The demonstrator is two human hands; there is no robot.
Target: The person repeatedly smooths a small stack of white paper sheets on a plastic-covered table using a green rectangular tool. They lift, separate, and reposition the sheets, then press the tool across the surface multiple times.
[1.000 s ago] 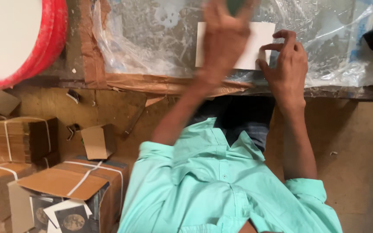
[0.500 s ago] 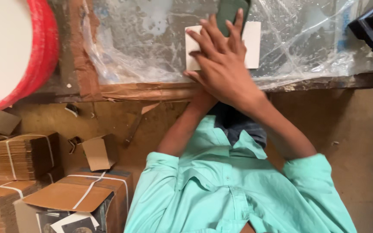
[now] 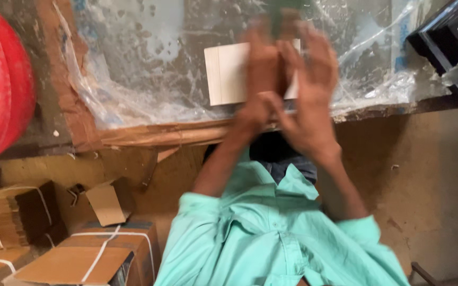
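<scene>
Both hands are blurred with motion over the white card [image 3: 229, 79], which lies flat on the clear plastic sheet [image 3: 149, 69] covering the table [image 3: 54, 106]. Half a second ago they lay stacked, one on the other, pressed down on the card. Now they have come apart. The right hand [image 3: 314, 90] has lifted off, its fingers [image 3: 319, 47] spread open and holding nothing, its palm just right of the card's hidden right end. The left hand [image 3: 261, 74] stays over the card's middle and right part. It is too smeared to tell whether its fingers are flat, curled or gripping. A dark green thing [image 3: 284, 6] shows just beyond the left fingertips at the top edge of the view. Whether they hold it cannot be made out.

The card itself has not shifted. Its left half still shows bare, left of the left fingers, near the table's front edge. So the pressing with both hands seems to be over or easing, and only the left hand covers the card.

Well left of the fingers is a red round rim [image 3: 14, 79]. Far right of them is a black frame [image 3: 446, 37]. Below the table, on the floor, are tied cardboard boxes [image 3: 107, 249].
</scene>
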